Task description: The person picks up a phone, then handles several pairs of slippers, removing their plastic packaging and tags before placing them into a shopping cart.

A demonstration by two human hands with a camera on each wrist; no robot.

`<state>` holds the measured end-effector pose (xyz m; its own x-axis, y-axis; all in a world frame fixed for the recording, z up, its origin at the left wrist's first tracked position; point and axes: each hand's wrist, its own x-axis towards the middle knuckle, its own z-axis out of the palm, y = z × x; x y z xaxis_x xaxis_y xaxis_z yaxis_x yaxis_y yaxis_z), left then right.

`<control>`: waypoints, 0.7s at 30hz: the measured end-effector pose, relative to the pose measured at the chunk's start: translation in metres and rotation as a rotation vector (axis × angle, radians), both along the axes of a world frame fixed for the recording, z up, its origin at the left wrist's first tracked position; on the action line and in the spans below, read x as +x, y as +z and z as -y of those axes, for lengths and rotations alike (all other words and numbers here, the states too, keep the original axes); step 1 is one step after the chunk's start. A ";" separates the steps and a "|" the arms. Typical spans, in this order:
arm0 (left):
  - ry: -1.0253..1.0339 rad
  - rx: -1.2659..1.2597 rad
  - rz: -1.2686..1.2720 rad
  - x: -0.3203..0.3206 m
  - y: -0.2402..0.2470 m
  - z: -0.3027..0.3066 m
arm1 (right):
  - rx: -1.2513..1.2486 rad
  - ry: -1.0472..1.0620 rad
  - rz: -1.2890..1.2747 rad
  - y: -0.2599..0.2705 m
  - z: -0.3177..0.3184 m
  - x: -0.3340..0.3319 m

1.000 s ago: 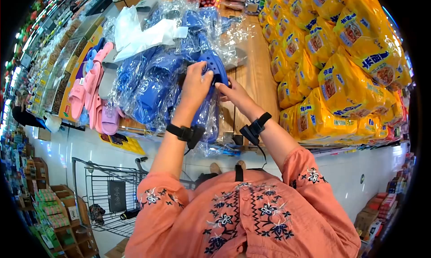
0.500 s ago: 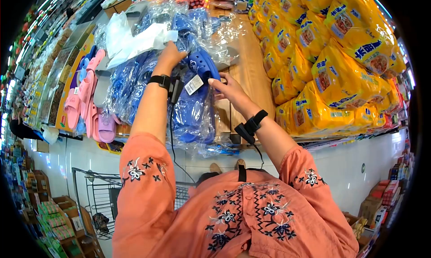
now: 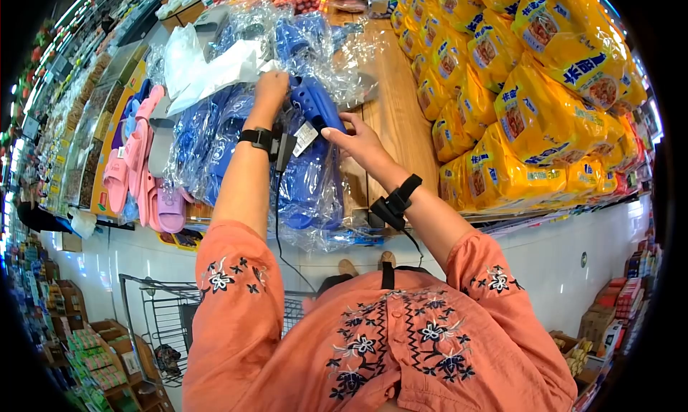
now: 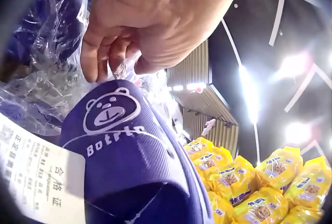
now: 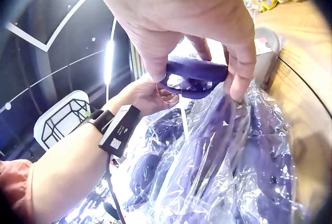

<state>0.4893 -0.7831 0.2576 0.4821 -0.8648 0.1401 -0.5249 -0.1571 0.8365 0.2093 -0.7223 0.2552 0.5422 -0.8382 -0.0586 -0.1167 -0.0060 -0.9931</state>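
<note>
A blue clog with holes along its side is held tilted over bagged blue footwear. My right hand grips its near end, thumb on one side and fingers on the other, as the right wrist view shows. My left hand is at the far end, with curled fingers and thumb pinching at the tip. A white bear print with lettering marks the clog's top in the left wrist view. A white paper tag hangs from it.
White plastic bags lie over the footwear pile. Pink slippers stand at the left. Yellow noodle packs are stacked high at the right, beside a strip of bare wooden table. A wire shopping cart is below left.
My left hand has shifted left from the clog's middle to its far end, and the paper tag has come into view. My right hand keeps its hold while the clog has turned and moved left.
</note>
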 end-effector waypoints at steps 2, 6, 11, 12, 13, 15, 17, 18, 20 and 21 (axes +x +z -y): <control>-0.102 -0.037 -0.211 -0.003 0.003 -0.008 | 0.037 -0.016 0.024 -0.001 -0.001 -0.002; -0.151 -0.058 -0.343 -0.003 -0.001 -0.012 | 0.135 -0.015 0.084 0.004 0.001 -0.008; -0.091 0.143 -0.009 -0.007 -0.013 -0.010 | 0.136 -0.006 0.073 0.004 0.006 -0.018; -0.004 0.126 0.087 -0.011 -0.017 -0.007 | 0.134 -0.001 0.069 0.005 0.006 -0.020; 0.032 0.128 0.153 -0.015 -0.017 -0.004 | 0.126 0.002 0.070 0.008 0.007 -0.020; 0.082 0.147 0.222 -0.020 -0.014 -0.003 | 0.121 -0.008 0.065 0.008 0.005 -0.018; 0.074 0.136 0.144 -0.008 -0.038 0.012 | 0.131 0.001 0.026 0.012 0.004 -0.019; 0.081 0.167 0.138 -0.004 -0.044 0.018 | 0.120 -0.005 0.029 0.012 0.003 -0.020; 0.063 0.116 -0.059 -0.023 -0.014 -0.003 | 0.100 -0.016 0.036 0.010 0.002 -0.020; 0.053 0.095 -0.158 -0.033 0.001 -0.014 | 0.106 -0.018 0.027 0.013 0.000 -0.020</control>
<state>0.4561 -0.7686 0.2583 0.5369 -0.8434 -0.0215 -0.3773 -0.2629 0.8880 0.1892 -0.7219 0.2682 0.5299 -0.8376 -0.1330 -0.0888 0.1013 -0.9909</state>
